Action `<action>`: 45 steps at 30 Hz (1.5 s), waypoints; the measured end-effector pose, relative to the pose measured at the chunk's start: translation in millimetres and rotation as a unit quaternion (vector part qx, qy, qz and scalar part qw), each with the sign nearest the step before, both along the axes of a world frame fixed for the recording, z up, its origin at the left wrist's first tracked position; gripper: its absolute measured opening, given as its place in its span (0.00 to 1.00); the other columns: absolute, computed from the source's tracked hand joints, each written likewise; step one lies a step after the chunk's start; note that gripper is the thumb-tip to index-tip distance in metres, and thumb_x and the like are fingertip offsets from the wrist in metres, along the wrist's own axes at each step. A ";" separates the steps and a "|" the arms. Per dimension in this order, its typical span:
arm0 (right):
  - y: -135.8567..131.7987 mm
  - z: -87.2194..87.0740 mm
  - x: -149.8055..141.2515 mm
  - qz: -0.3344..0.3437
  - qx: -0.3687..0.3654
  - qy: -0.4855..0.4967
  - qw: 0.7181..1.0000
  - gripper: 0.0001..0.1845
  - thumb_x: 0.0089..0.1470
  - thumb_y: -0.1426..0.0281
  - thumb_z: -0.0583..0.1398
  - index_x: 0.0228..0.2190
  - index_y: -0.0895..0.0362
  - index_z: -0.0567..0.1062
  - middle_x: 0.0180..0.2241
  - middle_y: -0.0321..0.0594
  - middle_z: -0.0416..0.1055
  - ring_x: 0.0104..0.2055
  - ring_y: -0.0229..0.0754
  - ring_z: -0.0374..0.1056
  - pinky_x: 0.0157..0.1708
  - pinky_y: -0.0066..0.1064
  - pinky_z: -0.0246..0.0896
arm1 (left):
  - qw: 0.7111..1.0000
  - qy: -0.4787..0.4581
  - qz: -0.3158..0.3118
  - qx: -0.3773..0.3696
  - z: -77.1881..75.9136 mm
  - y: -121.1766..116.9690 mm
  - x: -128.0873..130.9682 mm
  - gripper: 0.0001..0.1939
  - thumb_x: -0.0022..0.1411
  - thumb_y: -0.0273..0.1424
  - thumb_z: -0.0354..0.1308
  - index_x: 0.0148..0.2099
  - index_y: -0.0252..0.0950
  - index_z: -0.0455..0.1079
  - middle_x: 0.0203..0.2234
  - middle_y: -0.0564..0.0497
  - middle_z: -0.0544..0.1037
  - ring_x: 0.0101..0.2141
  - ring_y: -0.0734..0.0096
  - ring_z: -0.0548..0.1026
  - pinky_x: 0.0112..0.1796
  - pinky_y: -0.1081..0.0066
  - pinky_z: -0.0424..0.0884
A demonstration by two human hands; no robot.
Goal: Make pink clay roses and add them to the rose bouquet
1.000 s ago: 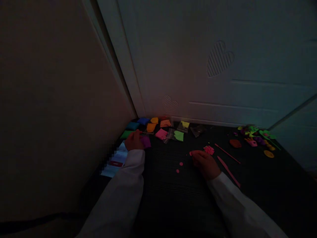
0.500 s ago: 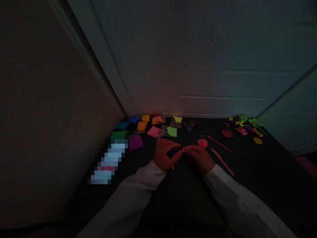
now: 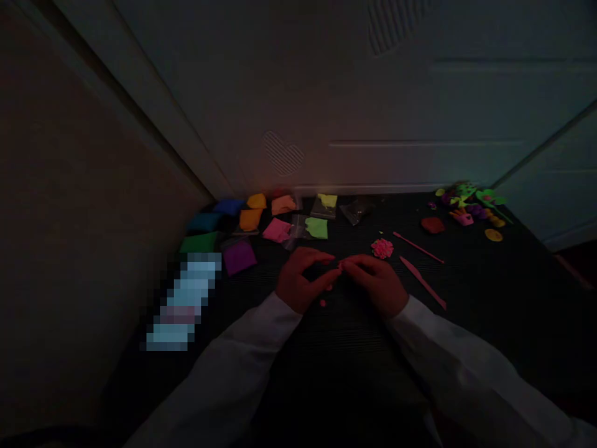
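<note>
My right hand (image 3: 375,283) pinches a tiny piece of pink clay (image 3: 340,266) between thumb and fingertips. Close against it is my left hand (image 3: 304,279), its thumb tip at the piece and its index finger held apart from the thumb. Two small pink clay bits (image 3: 323,303) lie on the dark table just below the left hand's fingers. Beyond my right hand sits a pink clay flower (image 3: 382,248) with many small petals. To its right lie a thin pink modelling stick (image 3: 418,247) and a pink clay knife (image 3: 423,282).
Clay packets line the back left, among them purple (image 3: 239,256), green (image 3: 199,242), orange (image 3: 250,219), pink (image 3: 278,230) and lime (image 3: 316,228). A blurred bright rectangle (image 3: 189,298) is at left. A red clay lump (image 3: 432,224) and colourful clay figures (image 3: 471,205) stand back right, before a white panel (image 3: 364,165).
The view has tilted down and shifted slightly. My left index finger and thumb have moved slightly around the pink piece, and a second pink bit now shows under the left hand.
</note>
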State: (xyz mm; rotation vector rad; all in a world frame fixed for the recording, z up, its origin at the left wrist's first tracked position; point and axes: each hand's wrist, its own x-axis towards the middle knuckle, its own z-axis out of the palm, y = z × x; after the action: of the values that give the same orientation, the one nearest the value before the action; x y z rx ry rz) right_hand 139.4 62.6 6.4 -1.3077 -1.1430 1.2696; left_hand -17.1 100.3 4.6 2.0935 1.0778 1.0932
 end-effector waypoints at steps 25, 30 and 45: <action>-5.3 -3.0 -0.5 0.017 -0.023 -0.008 1.000 0.11 0.42 0.63 0.59 0.31 0.54 0.73 0.29 0.35 0.70 0.31 0.36 0.64 0.33 0.28 0.57 | 1.000 0.003 -0.011 -0.010 -0.7 -0.8 2.5 0.07 0.49 0.34 0.56 0.30 0.37 0.71 0.26 0.51 0.74 0.30 0.73 0.72 0.35 0.70 0.68; -3.6 -4.1 -0.8 0.013 -0.017 -0.014 1.000 0.11 0.43 0.63 0.59 0.30 0.54 0.74 0.29 0.36 0.71 0.32 0.37 0.64 0.34 0.29 0.57 | 0.999 0.006 0.005 0.038 -3.6 -0.9 3.2 0.08 0.49 0.33 0.57 0.33 0.36 0.71 0.27 0.51 0.74 0.32 0.72 0.71 0.36 0.69 0.67; -3.3 -4.1 -0.7 -0.002 0.007 -0.064 0.998 0.10 0.43 0.64 0.59 0.29 0.55 0.71 0.25 0.34 0.67 0.28 0.34 0.61 0.27 0.27 0.54 | 0.998 -0.014 -0.022 -0.050 1.0 -1.3 2.9 0.05 0.49 0.31 0.56 0.31 0.37 0.71 0.26 0.52 0.74 0.30 0.75 0.71 0.33 0.73 0.68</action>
State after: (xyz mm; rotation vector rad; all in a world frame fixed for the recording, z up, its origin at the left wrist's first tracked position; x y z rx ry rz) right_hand 138.7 59.3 2.4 -1.3978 -1.2357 1.1871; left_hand -14.2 99.0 5.6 2.0089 1.0466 1.0222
